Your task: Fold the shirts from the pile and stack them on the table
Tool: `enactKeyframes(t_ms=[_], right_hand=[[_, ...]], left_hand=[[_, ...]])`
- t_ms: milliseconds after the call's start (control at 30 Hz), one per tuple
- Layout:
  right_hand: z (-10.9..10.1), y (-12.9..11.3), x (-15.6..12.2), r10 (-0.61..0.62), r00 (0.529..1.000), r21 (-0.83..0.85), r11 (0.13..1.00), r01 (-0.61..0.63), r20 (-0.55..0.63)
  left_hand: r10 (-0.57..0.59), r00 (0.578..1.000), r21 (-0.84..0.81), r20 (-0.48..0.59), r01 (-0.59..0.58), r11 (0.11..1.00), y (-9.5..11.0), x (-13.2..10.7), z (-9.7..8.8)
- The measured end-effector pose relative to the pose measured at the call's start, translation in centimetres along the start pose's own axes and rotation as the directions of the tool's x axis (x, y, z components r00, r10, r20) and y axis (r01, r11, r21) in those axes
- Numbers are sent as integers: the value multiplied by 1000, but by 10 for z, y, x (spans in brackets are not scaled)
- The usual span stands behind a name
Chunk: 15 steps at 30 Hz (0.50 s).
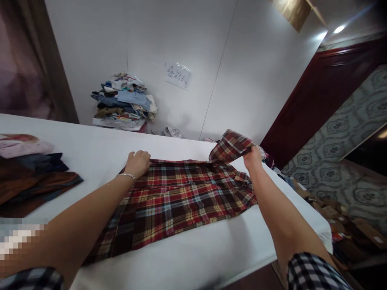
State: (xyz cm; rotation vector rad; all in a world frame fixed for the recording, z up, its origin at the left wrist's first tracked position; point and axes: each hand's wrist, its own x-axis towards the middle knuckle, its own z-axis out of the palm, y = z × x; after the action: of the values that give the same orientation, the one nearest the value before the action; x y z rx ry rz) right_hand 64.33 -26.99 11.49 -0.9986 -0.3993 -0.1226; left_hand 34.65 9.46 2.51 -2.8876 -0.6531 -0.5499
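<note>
A red, brown and cream plaid shirt (181, 197) lies across the white table, its body spread out and its collar end to the right. My left hand (138, 163), with a bracelet at the wrist, is closed on the shirt's far edge at the left end; its fingertips are partly hidden. At the right, my right hand (253, 157) grips the end of a sleeve (231, 146) and holds it raised off the table. That sleeve is bent over near the shoulder. The lower left corner of the shirt runs behind my left forearm.
Dark and brown garments (33, 177) lie on the left of the white table (199, 257). A tall pile of folded clothes (123, 100) stands behind the far edge, by a wall with a paper sign (177, 75). Cardboard boxes (329, 211) sit beyond the right edge.
</note>
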Motion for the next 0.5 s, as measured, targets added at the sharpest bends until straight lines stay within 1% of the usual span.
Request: enactKeyframes(t_ms=[67, 100, 167, 200, 267, 333, 433, 500], right_hand=[[-4, -18, 4, -12, 1000, 121, 993, 16, -27], [-8, -27, 1, -15, 999, 148, 989, 21, -43], [-20, -42, -12, -25, 997, 188, 981, 39, -76], [-27, -48, -23, -36, 995, 196, 979, 53, -89], [-46, -56, -49, -50, 993, 185, 980, 70, -109], [-67, -56, -77, -39, 989, 156, 986, 61, -140], [-98, -46, -114, 28, 975, 98, 995, -7, -220], [-116, -37, -130, 83, 953, 70, 995, -66, -291]], left_hand=[[-5, 997, -32, -73, 2, 999, -2, 1, -15], [1, 993, -60, -117, -8, 998, -3, -2, -22], [35, 982, -124, -187, -59, 991, -3, -12, -33], [65, 978, -150, -196, -95, 984, -2, -21, -37], [130, 977, -189, -169, -162, 969, 1, -45, -38], [197, 975, -204, -106, -216, 955, 7, -73, -32], [279, 960, -211, -32, -279, 937, 15, -110, -20], [301, 954, -219, -12, -296, 930, 20, -125, -15]])
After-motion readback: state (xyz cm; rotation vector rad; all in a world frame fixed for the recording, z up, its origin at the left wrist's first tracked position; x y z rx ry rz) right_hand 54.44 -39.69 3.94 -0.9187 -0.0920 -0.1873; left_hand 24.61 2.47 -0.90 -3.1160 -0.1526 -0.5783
